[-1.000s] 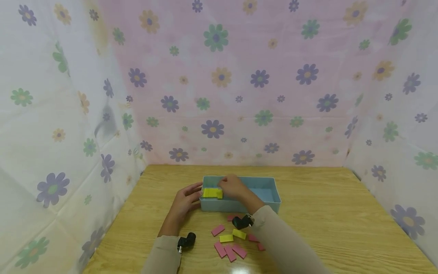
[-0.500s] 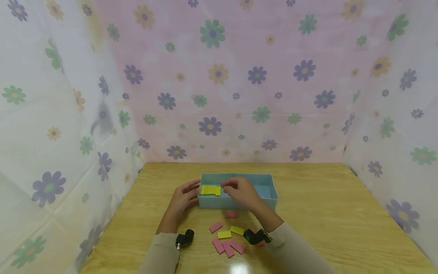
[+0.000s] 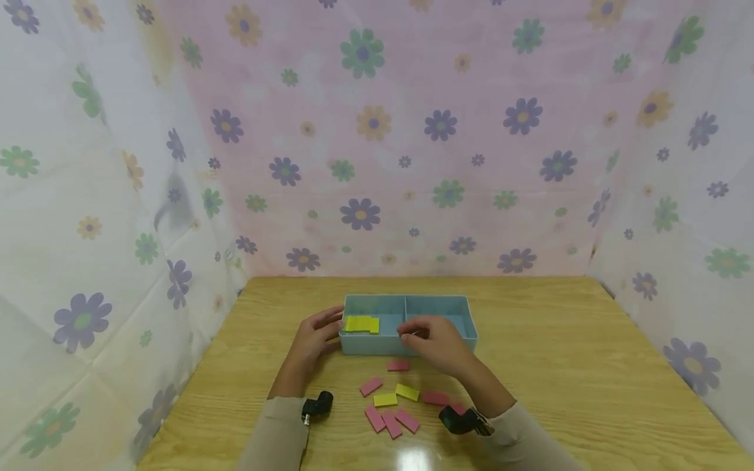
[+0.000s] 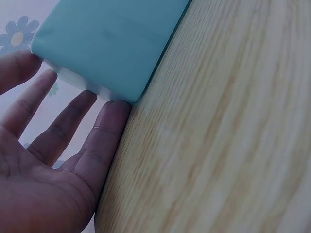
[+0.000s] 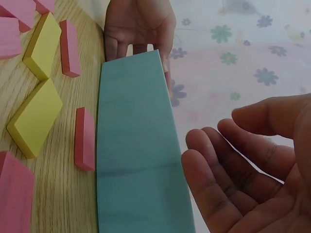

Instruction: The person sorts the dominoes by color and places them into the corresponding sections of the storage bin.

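A light blue two-compartment box (image 3: 377,346) stands on the table. My left hand (image 3: 312,339) is at its left end; in the left wrist view, spread fingertips (image 4: 88,98) touch the box's end wall. Several yellow blocks (image 3: 359,324) lie side by side in the left compartment. Over the front rim near the divider hovers my right hand (image 3: 440,345). In the right wrist view its fingers (image 5: 209,184) are loosely bent, the thumb stands apart from them, and nothing is between them. The right hand hides part of the right compartment.
Two yellow blocks (image 3: 385,400) lie on the wooden table (image 3: 559,366) in front of the box, among several pink blocks (image 3: 391,424). One pink block (image 3: 398,366) is close to the box's front wall. Flowered cloth (image 3: 377,163) surrounds the table at back and sides.
My right hand has moved from the left compartment back and to the right, over the front rim, uncovering the divider. The left hand stays at the box's end. The head view has shifted slightly.
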Available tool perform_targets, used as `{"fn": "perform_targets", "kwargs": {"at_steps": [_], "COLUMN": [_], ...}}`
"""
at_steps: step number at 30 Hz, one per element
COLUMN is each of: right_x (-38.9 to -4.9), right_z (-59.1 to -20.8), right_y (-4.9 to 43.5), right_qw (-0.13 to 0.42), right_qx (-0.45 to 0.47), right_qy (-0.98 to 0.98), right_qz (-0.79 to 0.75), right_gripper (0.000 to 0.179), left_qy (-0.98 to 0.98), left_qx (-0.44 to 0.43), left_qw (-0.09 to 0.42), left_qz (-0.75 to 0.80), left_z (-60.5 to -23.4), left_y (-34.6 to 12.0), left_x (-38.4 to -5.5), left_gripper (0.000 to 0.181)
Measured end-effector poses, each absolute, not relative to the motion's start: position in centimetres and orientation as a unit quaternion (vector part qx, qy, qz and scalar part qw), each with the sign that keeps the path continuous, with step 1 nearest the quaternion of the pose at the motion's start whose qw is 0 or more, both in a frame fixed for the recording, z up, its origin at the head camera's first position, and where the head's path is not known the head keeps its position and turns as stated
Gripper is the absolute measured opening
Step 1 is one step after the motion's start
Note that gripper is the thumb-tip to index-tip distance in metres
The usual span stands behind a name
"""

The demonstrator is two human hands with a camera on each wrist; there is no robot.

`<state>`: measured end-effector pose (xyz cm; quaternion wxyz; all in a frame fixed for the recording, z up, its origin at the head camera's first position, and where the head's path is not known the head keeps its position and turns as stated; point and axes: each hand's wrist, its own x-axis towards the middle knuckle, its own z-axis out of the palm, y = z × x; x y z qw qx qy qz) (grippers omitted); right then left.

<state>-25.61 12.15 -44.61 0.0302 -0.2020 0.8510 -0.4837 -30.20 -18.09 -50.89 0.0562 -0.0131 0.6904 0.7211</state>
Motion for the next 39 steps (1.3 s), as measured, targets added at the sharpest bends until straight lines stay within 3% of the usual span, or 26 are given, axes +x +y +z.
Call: {"fn": "perform_targets", "kwargs": {"at_steps": [16,39], "right_x": [-26.0,-24.5], "right_z": [-45.3,-48.0], "right_y": [13.6,11.9], "right_qw": [0.132,0.175], "right_qx": [-0.256,-0.246], "right_qy": [0.849,0.878], "right_qz": [-0.443,-0.373], "right_gripper": [0.019,0.023], "left_qy": [0.694,0.693], "left_qx": [-0.025,-0.021], "left_qw": [0.048,0.055], "left_qz": [0.718,0.719], "left_z": [-50.6,-51.1], "left_y": [-18.5,-18.0], "left_x": [-30.0,-30.1], "left_gripper": [0.046,0.044]}}
